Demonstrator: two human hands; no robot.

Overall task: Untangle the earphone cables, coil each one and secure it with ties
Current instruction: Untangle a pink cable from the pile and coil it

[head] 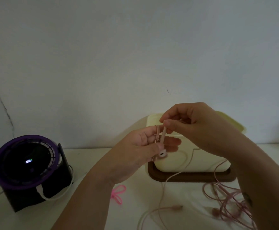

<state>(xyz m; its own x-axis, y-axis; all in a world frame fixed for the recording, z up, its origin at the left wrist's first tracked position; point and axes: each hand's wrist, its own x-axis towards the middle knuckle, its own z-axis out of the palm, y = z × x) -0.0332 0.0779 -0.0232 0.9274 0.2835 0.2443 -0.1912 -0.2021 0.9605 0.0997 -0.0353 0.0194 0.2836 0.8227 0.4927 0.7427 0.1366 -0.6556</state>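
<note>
Far left on the table (92, 156): purple fan (26, 161). Near centre, pink tie (118, 194) lies loose, just below left hand (135, 151), which grips pink cable loops (157, 135), earbud (162, 154) at its thumb. Right hand (198, 128) pinches the same loops from above. Tangled cable (226, 201) near right, untouched.

Glossy white plastic earbud (162, 154), smooth pink rubbery cable (225, 195), matt cream plastic box (201, 165), dark wood-like tray (191, 178).

White table (94, 156). On the left, a black and purple fan (26, 165) with a white cord (59, 196). Near the middle, a pink tie (118, 194). Back right, a brown tray (190, 177). In front, a messy heap of pink earphone cables (226, 201).
</note>
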